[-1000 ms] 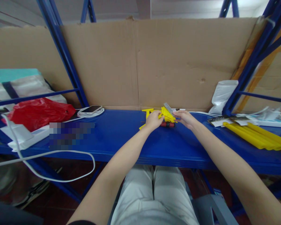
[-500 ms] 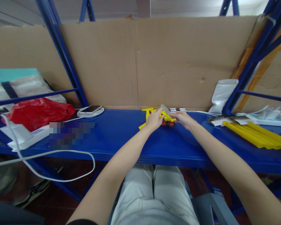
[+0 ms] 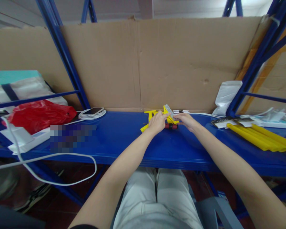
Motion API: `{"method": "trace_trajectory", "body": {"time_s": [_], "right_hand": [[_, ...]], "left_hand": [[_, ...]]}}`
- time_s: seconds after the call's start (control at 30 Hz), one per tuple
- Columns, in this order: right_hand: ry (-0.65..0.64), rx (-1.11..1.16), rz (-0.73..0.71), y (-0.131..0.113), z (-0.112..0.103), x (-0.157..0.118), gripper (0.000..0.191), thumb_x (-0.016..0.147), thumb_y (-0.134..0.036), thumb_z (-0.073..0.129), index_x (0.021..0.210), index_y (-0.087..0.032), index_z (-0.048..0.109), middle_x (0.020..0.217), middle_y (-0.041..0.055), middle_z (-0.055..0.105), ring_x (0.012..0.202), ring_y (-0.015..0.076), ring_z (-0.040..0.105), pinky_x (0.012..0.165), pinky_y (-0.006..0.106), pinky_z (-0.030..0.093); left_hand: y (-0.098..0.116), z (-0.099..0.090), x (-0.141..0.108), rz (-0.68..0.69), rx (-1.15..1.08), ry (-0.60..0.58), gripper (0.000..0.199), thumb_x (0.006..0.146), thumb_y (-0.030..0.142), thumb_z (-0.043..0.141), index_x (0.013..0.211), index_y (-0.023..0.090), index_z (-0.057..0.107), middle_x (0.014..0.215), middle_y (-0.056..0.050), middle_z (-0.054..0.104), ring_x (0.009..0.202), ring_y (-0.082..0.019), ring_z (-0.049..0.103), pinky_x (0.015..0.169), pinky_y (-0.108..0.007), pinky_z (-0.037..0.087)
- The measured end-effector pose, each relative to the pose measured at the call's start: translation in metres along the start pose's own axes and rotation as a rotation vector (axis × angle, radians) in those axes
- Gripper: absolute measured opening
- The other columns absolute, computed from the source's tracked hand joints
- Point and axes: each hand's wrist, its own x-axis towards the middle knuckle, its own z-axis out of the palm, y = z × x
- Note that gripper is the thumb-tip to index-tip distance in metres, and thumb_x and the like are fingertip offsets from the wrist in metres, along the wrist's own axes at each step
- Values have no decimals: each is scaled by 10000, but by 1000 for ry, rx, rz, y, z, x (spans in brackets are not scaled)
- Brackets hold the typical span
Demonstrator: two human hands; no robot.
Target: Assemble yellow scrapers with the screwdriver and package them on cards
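Note:
My left hand is closed, its fingertips on a small plastic piece that looks clear-grey with a yellow edge. My right hand pinches the same piece from the right, thumb and fingers at its lower end. Its exact kind is too small to make out. Beside and partly behind my left hand lie flat yellow parts on the blue tabletop. A dark red cylinder with a black band rests just below the fingers. Several thin white sticks with black marks lie behind my right hand.
Yellow corrugated strips and packets lie to the right on the blue table. At left are a phone on a coiled white cable, a red plastic bag and a power strip. Cardboard stands behind.
The plastic piece has tilted, showing more of its clear face and yellow edge. My left hand has shifted slightly downward, its fingers reaching across it. My right hand has barely moved.

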Motion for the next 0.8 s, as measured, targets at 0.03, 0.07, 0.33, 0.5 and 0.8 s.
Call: {"method": "trace_trajectory", "body": {"time_s": [0.03,0.07,0.33,0.5,0.8], "right_hand": [[2,-2,-6,0,0,0,95,723,-205,641,660,-166,582,739,25,655,711,124,565,653,239,406],[3,-5,-16,0,0,-1,95,723,-206,642,660,-166,582,732,21,652,701,121,560,646,234,402],[-27,-8,-85,-1,2,-3,131,723,-133,606,598,-159,576,627,-7,609,625,94,524,634,219,394],[-14,-23,-85,0,2,-2,120,703,-129,587,587,-161,575,583,-15,587,596,97,508,614,223,385],[49,46,-106,4,0,6,104,713,-203,581,614,-170,578,547,-29,547,552,104,477,560,227,362]], "left_hand": [[0,0,0,-1,3,-3,434,947,242,383,1354,351,488,1057,-58,522,1011,-201,546,846,-310,434],[1,-1,0,1,5,-7,436,948,245,381,1358,357,482,1058,-58,521,1008,-202,546,845,-313,434],[5,-3,-2,30,-1,-48,452,941,240,394,1378,340,457,1092,-66,538,976,-206,564,852,-331,441],[6,1,-1,40,-7,-68,471,938,239,402,1404,299,416,1151,-83,541,979,-206,578,868,-341,446],[14,-6,-6,143,-19,-98,452,951,258,365,1397,313,411,1135,-71,541,988,-199,584,846,-330,452]]}}
